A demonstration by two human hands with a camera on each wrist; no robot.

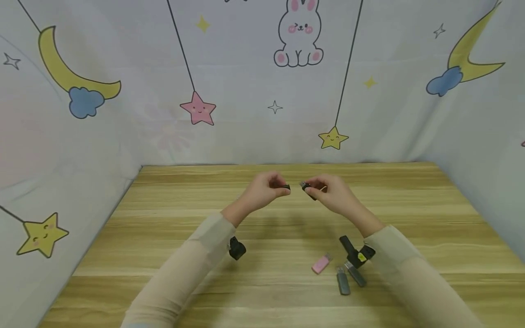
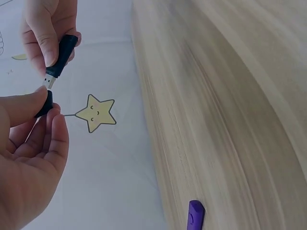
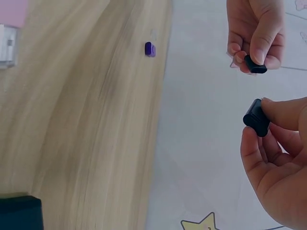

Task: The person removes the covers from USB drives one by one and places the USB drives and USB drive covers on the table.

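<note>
My left hand (image 1: 266, 187) pinches a small black cap (image 1: 286, 187) between thumb and fingers. Facing it across a short gap in the head view, my right hand (image 1: 330, 193) pinches a black USB flash drive (image 1: 313, 197) whose bare metal plug points up and toward the cap. In the left wrist view the plug of the drive (image 2: 62, 55) lines up right at the mouth of the cap (image 2: 46, 104). From the right wrist, the drive (image 3: 256, 117) shows end-on, below the cap (image 3: 255, 65). Both hands are raised over the far part of the table.
Toward the front right of the wooden table (image 1: 266, 300) lie a pink flash drive (image 1: 321, 263) and two grey ones (image 1: 343, 281), near the right forearm. A purple flash drive (image 2: 195, 215) lies near the table's edge in the left wrist view. A patterned cloth (image 1: 254, 136) hangs behind.
</note>
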